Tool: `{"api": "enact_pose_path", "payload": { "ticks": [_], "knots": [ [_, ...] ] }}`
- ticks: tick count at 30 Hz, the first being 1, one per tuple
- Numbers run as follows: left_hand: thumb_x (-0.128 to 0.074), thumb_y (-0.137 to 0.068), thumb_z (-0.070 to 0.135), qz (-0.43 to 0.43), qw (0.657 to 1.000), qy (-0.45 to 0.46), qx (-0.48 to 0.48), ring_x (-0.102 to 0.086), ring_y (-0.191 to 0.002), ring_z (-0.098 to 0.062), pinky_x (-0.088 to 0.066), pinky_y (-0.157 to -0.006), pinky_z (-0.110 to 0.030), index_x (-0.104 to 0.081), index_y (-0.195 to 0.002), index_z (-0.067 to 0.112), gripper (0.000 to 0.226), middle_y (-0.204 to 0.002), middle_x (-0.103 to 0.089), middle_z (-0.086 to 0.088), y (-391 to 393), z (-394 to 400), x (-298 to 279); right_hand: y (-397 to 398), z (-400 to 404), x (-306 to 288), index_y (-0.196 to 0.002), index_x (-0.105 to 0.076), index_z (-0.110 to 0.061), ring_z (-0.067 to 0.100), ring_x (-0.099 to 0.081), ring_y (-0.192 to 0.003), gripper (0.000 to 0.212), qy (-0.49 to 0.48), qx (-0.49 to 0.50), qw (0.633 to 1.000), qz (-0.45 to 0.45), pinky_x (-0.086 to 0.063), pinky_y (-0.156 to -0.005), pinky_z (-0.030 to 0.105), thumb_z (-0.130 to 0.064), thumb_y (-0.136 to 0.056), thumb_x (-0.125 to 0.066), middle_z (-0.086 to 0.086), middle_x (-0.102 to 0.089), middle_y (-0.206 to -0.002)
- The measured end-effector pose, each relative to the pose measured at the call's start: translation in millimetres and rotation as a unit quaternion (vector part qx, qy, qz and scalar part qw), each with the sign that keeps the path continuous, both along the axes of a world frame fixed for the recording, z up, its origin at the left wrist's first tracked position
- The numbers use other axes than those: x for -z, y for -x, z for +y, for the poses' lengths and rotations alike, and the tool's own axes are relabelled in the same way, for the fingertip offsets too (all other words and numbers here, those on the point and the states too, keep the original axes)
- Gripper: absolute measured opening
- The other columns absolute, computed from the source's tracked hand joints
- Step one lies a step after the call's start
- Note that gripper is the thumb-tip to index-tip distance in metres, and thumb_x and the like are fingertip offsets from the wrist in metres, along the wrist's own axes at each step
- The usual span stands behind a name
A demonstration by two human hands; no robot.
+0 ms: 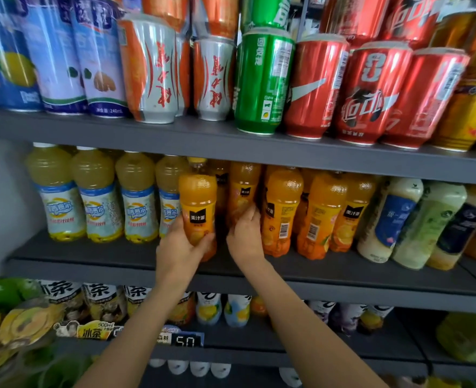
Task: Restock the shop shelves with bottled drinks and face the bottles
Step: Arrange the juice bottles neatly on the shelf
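While upright (seemingly), held bottle (197, 217) label-forward

drink cans and a price tag
cans (262, 79) stood along the top shelf; a price tag (185, 340) reading 50 hung lower down.

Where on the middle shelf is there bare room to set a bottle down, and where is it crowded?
Bare grey shelf runs in front of the yellow juice bottles at the left, and in front of the orange juice bottles rightward. The left hand holds an orange juice bottle; the right hand reaches beside it. Behind, rows are packed.
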State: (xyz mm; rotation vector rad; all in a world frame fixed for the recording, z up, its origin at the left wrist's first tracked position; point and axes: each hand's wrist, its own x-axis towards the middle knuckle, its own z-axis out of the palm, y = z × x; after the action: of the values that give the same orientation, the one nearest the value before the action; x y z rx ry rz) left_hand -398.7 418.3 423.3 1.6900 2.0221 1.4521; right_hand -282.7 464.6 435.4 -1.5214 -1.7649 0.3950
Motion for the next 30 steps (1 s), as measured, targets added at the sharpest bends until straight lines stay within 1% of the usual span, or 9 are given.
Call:
{"api": "enact_pose_path", "payload": {
  "ticks": [4,7,13,17,20,22,25,28,30],
  "knots": [
    [-0.073,-0.073,0.042,-0.003,0.999,0.017,0.036,-0.062,-0.099,-0.025,-0.05,-0.084,-0.044,-0.053,-0.117,0.012,0.056,-0.106,-0.066,-0.007,18.8,-3.5,-1.2,7.1,29.3,-5.3,-0.141,-0.017,0.0,0.032,-0.039,-0.129,0.066,0.054,0.048,0.993,0.094,-0.035,-0.107,0.036,-0.009,-0.089,-0.058,0.02,-0.036,-0.14],
    [-0.074,-0.072,0.041,-0.002,0.999,0.02,0.042,-0.062,-0.102,-0.024,-0.05,-0.086,-0.045,-0.051,-0.12,0.012,0.061,-0.109,-0.066,-0.008,19.4,-4.0,-3.2,9.0,35.5,-3.9,-0.135,-0.028,-0.005,0.032,-0.044,-0.126,0.06,0.074,0.064,0.985,0.141,-0.039,-0.102,0.038,-0.014,-0.086,-0.063,0.016,-0.041,-0.137],
    [-0.073,-0.073,0.042,0.001,0.999,0.0,0.045,-0.061,-0.102,-0.024,-0.05,-0.086,-0.044,-0.049,-0.125,0.011,0.066,-0.111,-0.065,-0.007,20.2,-5.2,-0.3,19.9,27.5,5.3,-0.121,-0.041,0.0,0.031,-0.053,-0.114,0.049,0.022,0.018,0.995,0.1,-0.045,-0.093,0.038,-0.013,-0.082,-0.068,0.017,-0.053,-0.123],
    [-0.073,-0.073,0.041,0.002,0.999,-0.003,0.048,-0.061,-0.104,-0.023,-0.05,-0.086,-0.042,-0.048,-0.127,0.012,0.067,-0.112,-0.065,-0.007,18.2,-6.8,-1.8,36.2,35.5,4.7,-0.118,-0.042,0.001,0.033,-0.056,-0.111,0.039,0.004,-0.001,0.997,0.079,-0.049,-0.091,0.041,-0.012,-0.086,-0.062,0.019,-0.055,-0.121],
    [-0.073,-0.073,0.042,0.011,0.999,0.004,0.043,-0.06,-0.104,-0.024,-0.05,-0.085,-0.042,-0.047,-0.128,0.012,0.067,-0.113,-0.064,-0.007,19.0,-6.1,-2.6,43.6,39.7,4.8,-0.119,-0.04,0.001,0.033,-0.054,-0.112,0.035,0.004,0.009,0.998,0.066,-0.047,-0.092,0.041,-0.015,-0.091,-0.055,0.019,-0.051,-0.124],
    [-0.072,-0.074,0.043,0.015,0.999,0.006,0.04,-0.06,-0.104,-0.025,-0.05,-0.085,-0.042,-0.046,-0.129,0.012,0.068,-0.114,-0.064,-0.007,19.5,-6.0,-3.0,43.0,40.8,4.2,-0.121,-0.039,0.0,0.034,-0.051,-0.116,0.034,0.033,0.0,0.995,0.092,-0.044,-0.097,0.043,-0.014,-0.093,-0.051,0.019,-0.049,-0.127],
    [-0.072,-0.074,0.043,0.016,0.999,0.007,0.041,-0.06,-0.103,-0.024,-0.049,-0.086,-0.041,-0.047,-0.128,0.012,0.067,-0.113,-0.063,-0.006,19.2,-7.2,-2.7,29.1,39.3,6.2,-0.126,-0.039,-0.003,0.032,-0.046,-0.123,0.046,0.074,-0.019,0.99,0.118,-0.041,-0.102,0.044,-0.016,-0.088,-0.06,0.017,-0.049,-0.131],
    [-0.071,-0.075,0.042,0.019,0.999,0.008,0.036,-0.059,-0.106,-0.024,-0.048,-0.088,-0.041,-0.046,-0.129,0.012,0.066,-0.115,-0.062,-0.006,17.2,-7.1,-3.7,10.7,35.9,10.4,-0.129,-0.041,-0.001,0.028,-0.046,-0.123,0.055,0.024,0.033,0.99,0.138,-0.039,-0.101,0.033,-0.022,-0.085,-0.066,0.016,-0.049,-0.131],
    [-0.071,-0.077,0.04,0.029,0.999,0.009,0.033,-0.058,-0.107,-0.024,-0.047,-0.088,-0.037,-0.046,-0.127,0.011,0.063,-0.115,-0.061,-0.006,12.5,-4.8,-5.4,7.4,39.5,10.4,-0.131,-0.039,-0.002,0.029,-0.044,-0.126,0.055,-0.002,0.076,0.987,0.141,-0.036,-0.103,0.033,-0.023,-0.087,-0.063,0.017,-0.046,-0.134]
  ]
}}
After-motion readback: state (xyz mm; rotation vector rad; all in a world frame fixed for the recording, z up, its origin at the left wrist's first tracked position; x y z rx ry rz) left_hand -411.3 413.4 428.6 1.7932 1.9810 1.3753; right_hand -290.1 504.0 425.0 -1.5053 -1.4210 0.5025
